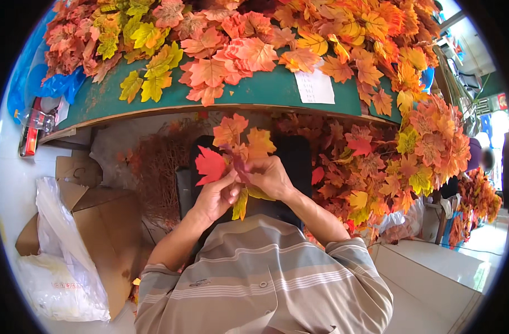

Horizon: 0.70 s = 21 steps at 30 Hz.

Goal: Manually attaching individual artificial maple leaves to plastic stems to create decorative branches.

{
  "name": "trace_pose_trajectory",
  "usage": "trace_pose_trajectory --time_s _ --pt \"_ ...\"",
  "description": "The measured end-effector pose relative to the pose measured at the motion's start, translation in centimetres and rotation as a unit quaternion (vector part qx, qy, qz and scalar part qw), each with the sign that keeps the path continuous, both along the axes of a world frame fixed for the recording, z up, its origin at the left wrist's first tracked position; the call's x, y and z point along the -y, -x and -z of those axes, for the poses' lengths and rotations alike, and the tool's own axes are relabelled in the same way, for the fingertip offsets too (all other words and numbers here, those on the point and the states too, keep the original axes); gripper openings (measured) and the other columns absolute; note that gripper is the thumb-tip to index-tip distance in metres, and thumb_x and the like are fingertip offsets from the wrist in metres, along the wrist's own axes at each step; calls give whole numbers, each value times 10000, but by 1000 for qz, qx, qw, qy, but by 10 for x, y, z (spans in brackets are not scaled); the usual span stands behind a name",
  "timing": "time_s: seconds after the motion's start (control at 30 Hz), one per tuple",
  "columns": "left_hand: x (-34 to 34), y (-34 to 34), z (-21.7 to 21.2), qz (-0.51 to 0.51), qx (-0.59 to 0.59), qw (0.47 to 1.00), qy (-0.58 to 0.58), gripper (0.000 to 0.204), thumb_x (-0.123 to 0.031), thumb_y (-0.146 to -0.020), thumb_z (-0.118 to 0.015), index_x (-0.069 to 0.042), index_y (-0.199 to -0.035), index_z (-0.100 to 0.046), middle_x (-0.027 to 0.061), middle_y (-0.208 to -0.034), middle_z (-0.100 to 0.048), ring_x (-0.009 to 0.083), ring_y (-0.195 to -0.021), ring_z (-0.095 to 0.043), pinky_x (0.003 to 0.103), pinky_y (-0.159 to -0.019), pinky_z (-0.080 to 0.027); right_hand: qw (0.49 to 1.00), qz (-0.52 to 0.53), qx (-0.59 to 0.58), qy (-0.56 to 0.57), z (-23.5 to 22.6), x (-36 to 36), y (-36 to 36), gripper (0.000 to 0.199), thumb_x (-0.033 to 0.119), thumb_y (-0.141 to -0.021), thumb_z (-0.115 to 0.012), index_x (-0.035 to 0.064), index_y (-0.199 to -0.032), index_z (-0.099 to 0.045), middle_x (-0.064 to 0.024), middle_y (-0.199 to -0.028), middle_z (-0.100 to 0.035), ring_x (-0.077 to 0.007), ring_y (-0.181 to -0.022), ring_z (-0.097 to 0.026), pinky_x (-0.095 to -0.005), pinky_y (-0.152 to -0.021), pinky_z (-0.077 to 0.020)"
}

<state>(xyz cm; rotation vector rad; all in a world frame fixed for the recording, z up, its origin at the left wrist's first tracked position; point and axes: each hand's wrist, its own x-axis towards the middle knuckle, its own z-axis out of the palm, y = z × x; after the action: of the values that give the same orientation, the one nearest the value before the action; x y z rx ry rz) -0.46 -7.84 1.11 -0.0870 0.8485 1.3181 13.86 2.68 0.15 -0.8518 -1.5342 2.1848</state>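
Between my hands, in front of my chest, is a small spray of artificial maple leaves (230, 131) in orange, red, yellow and dark purple. My left hand (216, 196) pinches it from the lower left, beside the red leaf (209, 165). From the right, my right hand (271, 177) grips the spray near its middle, with fingers bent around the dark purple leaf (240, 168). A yellow leaf (240, 205) hangs below the fingers. The stem at the fingertips is hidden.
A green table (254, 89) ahead bears heaped orange, red and yellow leaves (210, 69) and a white paper sheet (315, 87). More leaf bunches (427, 139) hang at the right. A cardboard box (112, 239) with a white plastic bag (62, 278) stands at the left, near brown stems (160, 167).
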Motion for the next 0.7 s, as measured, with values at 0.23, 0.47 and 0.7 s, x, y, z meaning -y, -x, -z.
trace_pose_trajectory --time_s 0.23,0.47,0.7 --pt "6 8 0 86 -5 995 -49 156 -172 -941 -551 -29 -998 -577 55 -878 -628 211 -751 -655 333 -702 -533 974 22 -121 192 33 -15 -9 78 47 -861 -636 -21 -896 -653 -43 -831 -655 -122 -756 -608 -260 -730 -483" --pt "10 20 -22 196 -9 976 -94 258 -170 -960 -515 36 -1100 -582 133 -902 -675 257 -807 -693 401 -790 -559 953 54 -162 252 21 -20 -12 194 126 -864 -662 63 -1036 -597 -28 -868 -625 -144 -789 -624 -294 -703 -508" --pt "10 21 -11 167 159 963 -142 323 -199 -985 -455 62 -1157 -535 168 -926 -676 278 -773 -700 391 -684 -592 892 31 -272 359 34 -17 -5 159 241 -883 -642 110 -960 -595 -21 -886 -623 -202 -855 -624 -360 -780 -508"
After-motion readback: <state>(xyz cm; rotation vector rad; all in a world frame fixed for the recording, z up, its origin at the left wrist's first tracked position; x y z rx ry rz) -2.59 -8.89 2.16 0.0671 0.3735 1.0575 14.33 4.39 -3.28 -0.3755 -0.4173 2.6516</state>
